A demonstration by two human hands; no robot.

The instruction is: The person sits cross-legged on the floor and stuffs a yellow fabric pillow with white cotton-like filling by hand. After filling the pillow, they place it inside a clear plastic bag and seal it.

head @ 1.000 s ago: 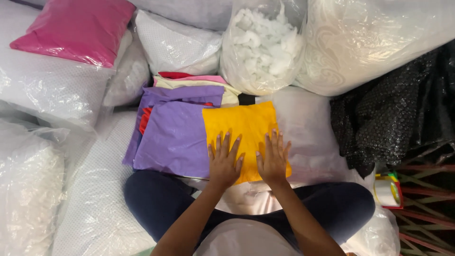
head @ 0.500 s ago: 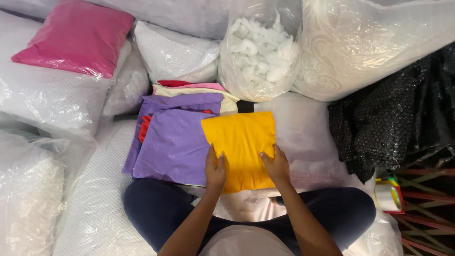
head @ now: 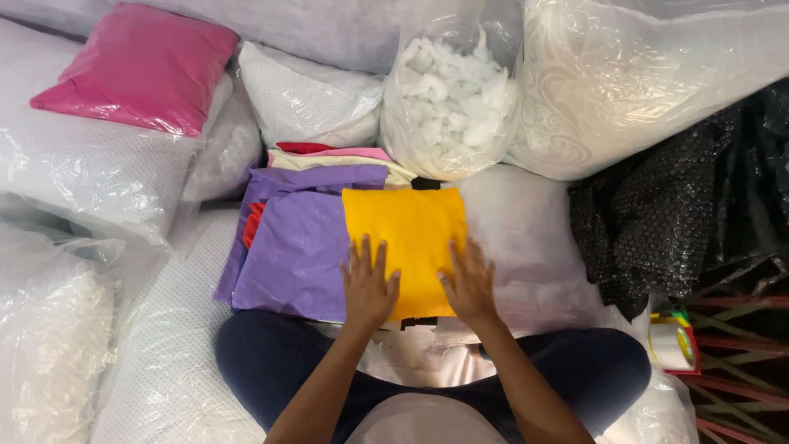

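A flat yellow fabric cover lies in front of my crossed legs, partly over a purple cover. My left hand rests flat on the yellow cover's near left part, fingers spread. My right hand presses flat on its near right edge, fingers spread too. Neither hand grips anything. Behind the purple cover sits a stack of folded covers in red, pink and cream.
A clear bag of white stuffing stands behind the stack. White pillows in plastic surround me, with a pink cushion at the far left. Black bubble wrap lies to the right, a tape dispenser near my right knee.
Both hands slid toward me to the yellow cover's near edge half a second ago, and now lie flat a little farther up on it, fingers spread.
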